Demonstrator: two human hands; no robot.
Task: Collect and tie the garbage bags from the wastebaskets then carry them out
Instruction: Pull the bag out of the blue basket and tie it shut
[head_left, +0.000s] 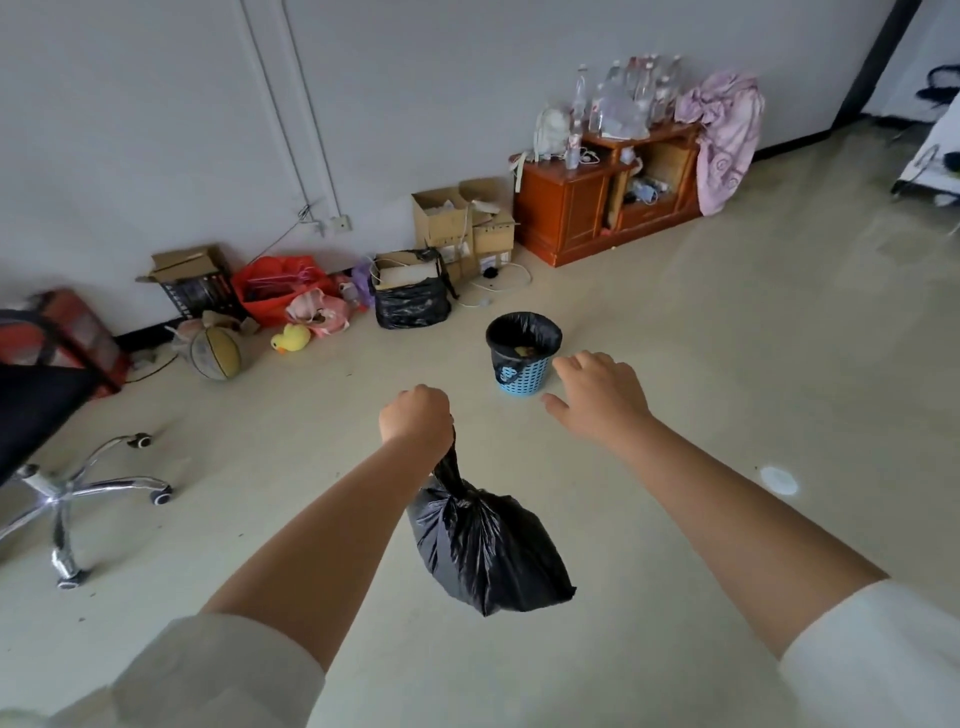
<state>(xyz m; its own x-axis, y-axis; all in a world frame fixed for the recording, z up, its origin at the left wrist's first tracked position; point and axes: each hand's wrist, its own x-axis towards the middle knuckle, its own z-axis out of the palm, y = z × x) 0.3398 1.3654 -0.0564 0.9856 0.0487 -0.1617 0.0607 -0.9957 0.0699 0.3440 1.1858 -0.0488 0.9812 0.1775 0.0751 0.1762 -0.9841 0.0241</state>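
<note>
Head view: left hand (415, 418) grips tied bag (485, 551) hanging knot-up; right hand (597, 397) spread, empty.

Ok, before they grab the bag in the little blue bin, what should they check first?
1. First tied black bag held firmly: ok, the left hand grips its twisted neck and it hangs off the floor.
2. Right hand free to grab: ok, its fingers are spread and hold nothing.
3. Blue wastebasket upright: ok, it stands on the floor.
4. Its black liner ready to lift: ok, it is folded over the rim and untied.
5. Liner not overfull: ok, only a little trash shows inside.
6. Liner free of holes: cannot tell.
</note>
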